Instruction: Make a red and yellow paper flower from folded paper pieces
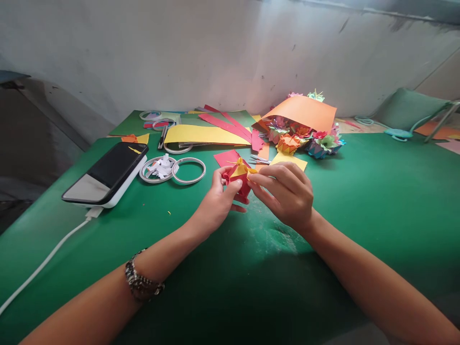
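Observation:
Above the green table, my left hand [221, 199] is closed around a red and yellow paper flower [242, 184], its thumb pressed on the front. The flower has a red folded body with yellow curled petals on top. My right hand [287, 191] pinches a yellow petal at the flower's right side between thumb and fingertips. Just behind the hands lie a red paper piece [226, 157], a yellow paper piece [290, 160] and scissors [259, 160], partly hidden by the right hand.
A black-and-white phone-like device [108, 172] with a white cable [46, 261] lies at left. Beside it are tape rings [189, 171], one holding white scraps. Farther back lie a yellow strip [208, 135], red strips [226, 125], an orange sheet [298, 112] and several finished paper flowers [325, 143].

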Demonstrator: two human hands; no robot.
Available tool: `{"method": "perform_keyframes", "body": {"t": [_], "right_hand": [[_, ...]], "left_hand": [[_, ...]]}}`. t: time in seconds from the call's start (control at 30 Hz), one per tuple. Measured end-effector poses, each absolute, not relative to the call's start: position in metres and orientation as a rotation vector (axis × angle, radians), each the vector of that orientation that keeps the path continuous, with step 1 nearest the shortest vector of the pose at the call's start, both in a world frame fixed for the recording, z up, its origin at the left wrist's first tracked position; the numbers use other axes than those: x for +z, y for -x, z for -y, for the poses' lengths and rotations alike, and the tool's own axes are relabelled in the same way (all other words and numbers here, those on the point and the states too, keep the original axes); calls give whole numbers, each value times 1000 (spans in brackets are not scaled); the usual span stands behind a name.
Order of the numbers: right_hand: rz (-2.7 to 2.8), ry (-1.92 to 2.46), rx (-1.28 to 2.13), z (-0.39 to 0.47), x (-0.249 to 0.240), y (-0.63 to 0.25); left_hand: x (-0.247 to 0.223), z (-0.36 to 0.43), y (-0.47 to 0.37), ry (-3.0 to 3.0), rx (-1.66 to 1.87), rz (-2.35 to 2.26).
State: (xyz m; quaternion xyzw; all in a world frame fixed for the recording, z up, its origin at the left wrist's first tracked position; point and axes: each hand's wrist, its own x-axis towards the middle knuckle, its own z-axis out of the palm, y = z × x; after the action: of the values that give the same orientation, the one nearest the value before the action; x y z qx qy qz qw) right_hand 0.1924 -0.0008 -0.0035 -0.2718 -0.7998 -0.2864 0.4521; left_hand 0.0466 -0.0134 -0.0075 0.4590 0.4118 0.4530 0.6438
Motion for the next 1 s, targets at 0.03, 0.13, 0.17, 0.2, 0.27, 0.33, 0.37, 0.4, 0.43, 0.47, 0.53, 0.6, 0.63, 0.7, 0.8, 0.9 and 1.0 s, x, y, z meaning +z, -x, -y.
{"method": "perform_keyframes", "body": {"t": [0.03, 0.13, 0.17, 0.2, 0.27, 0.33, 0.37, 0.4, 0.43, 0.47, 0.53, 0.6, 0.63, 0.7, 0.8, 0.9, 1.0], "right_hand": [[1972, 673, -722, 1, -3, -192], [1964, 692, -682, 2, -2, -189], [1955, 703, -630, 2, -1, -188], [1940, 716, -560, 3, -1, -187], [1895, 764, -392, 3, 1, -186], [1853, 818, -270, 3, 3, -185], [1842, 838, -243, 3, 3, -185], [1843, 843, -239, 3, 3, -186], [1853, 835, -255, 3, 3, -186], [1871, 815, -281, 3, 2, -186], [1918, 766, -347, 3, 1, -186], [1966, 715, -411, 3, -1, -187], [1987, 698, -437, 2, -2, -188], [2014, 680, -479, 2, -3, -189], [2032, 670, -500, 1, -4, -191], [2053, 656, -512, 1, -5, -192], [2075, 649, -534, 1, -5, -192]], "left_hand": [[-8, 14, -47, -1051, 1034, -936], [-8, 14, -47, -1058, 1040, -940], [-8, 14, -47, -1059, 1039, -946], [-8, 15, -47, -1059, 1036, -953], [-7, 14, -47, -1054, 1032, -972], [-7, 14, -48, -1044, 1029, -988], [-7, 13, -48, -1041, 1030, -993], [-7, 13, -48, -1037, 1033, -998], [-7, 13, -48, -1034, 1036, -1002], [-7, 13, -49, -1031, 1039, -1006], [-7, 12, -49, -1027, 1047, -1012], [-6, 12, -49, -1033, 1056, -1009], [-6, 12, -49, -1037, 1060, -1006], [-5, 12, -49, -1042, 1062, -999], [-5, 12, -48, -1037, 1059, -992], [-5, 12, -48, -1039, 1068, -983], [-4, 12, -48, -1033, 1062, -974]]}}
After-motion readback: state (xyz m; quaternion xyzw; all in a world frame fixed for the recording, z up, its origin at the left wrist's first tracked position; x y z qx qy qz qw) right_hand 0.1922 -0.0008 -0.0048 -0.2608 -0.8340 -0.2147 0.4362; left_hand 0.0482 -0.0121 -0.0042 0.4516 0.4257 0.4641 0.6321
